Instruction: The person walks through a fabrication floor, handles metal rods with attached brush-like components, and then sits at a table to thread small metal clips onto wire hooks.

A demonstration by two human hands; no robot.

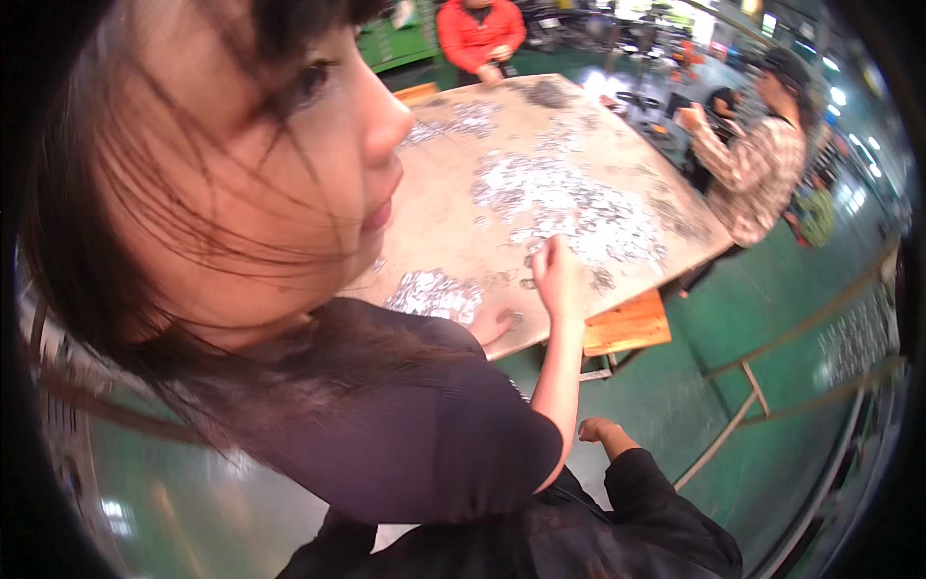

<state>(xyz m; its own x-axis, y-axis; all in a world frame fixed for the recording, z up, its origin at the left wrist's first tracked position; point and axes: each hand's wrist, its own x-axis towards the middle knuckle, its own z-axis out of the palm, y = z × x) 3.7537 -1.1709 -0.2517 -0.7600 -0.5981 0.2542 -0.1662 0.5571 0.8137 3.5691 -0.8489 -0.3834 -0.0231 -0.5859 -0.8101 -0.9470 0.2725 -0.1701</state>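
Observation:
My right hand (600, 429) reaches out from a black sleeve at the lower right, over the green floor beside a wooden stool (632, 325). Its fingers look curled in, and nothing shows in them. My left hand is out of the picture. A co-worker in a dark short-sleeved top (424, 434) fills the left side, very close to me. One co-worker's hand (558, 270) pinches at the edge of a pile of small shiny metal pieces (579, 207). Their other hand (497, 325) rests near the table's front edge, by a smaller pile of pieces (434, 294).
A large tan table (434, 179) carries the scattered metal pieces. Behind it is a person in a red jacket (479, 37); a person in a checked shirt (762, 159) is at its right. Metal rails (748, 376) stand at the right, and a green cabinet (400, 39) is far back.

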